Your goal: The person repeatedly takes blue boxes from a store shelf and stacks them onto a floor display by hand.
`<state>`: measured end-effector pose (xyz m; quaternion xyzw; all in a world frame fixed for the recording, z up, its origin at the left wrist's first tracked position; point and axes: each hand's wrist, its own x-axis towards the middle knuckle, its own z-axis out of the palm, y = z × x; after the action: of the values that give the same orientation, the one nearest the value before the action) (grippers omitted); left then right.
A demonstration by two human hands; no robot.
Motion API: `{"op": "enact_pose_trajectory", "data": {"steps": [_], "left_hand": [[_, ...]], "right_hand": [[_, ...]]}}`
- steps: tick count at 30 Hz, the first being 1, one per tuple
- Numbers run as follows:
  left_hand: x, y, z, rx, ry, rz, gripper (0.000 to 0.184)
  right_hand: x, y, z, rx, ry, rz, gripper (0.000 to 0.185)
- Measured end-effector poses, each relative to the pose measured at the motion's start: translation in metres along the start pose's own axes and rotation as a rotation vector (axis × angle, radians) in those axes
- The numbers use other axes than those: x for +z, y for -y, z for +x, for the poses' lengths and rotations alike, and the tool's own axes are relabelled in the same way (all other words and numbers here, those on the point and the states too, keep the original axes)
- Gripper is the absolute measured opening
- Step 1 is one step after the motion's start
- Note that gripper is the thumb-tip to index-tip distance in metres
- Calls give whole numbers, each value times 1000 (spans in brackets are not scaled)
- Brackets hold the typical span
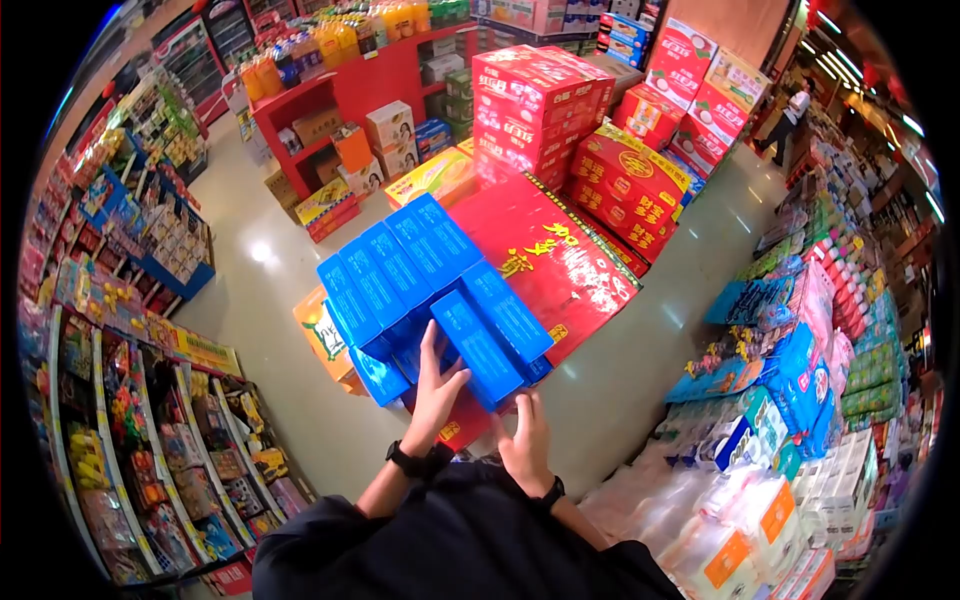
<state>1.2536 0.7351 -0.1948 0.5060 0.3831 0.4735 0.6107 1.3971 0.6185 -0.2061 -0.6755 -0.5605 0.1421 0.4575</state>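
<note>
Several blue boxes [400, 258] lie side by side on a large red box [560, 260] with yellow lettering. A long blue box [476, 347] sits at the near side of the group, between my two hands. My left hand [434, 388] has its fingers apart, with the fingertips at the left side of that long box. At its near right end is my right hand [524, 436], fingers spread and fingertips close to the box's lower edge. Whether the fingertips press on it cannot be made out. Dark bands are on both wrists.
Stacked red cartons [535, 105] stand beyond the red box. A red shelf [350, 85] with bottles is at the back left. Goods racks [150, 440] line the left, and packaged goods [750, 520] fill the right. A person [790, 122] is far off at upper right.
</note>
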Motion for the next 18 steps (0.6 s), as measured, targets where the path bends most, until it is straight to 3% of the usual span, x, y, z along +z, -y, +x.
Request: {"op": "enact_pose_trajectory", "data": {"steps": [10,13,18], "left_hand": [[12,10,-4,-40,-51,-194,99],[8,20,1,-32,-54,-13,97],[9,18,1,-46,-32,-56,98]], "right_hand": [[1,-11,12,18,-69,-70,27],[4,-10,12,40,-76,-64,26],[6,-4,13,58,-107,-58,26]]}}
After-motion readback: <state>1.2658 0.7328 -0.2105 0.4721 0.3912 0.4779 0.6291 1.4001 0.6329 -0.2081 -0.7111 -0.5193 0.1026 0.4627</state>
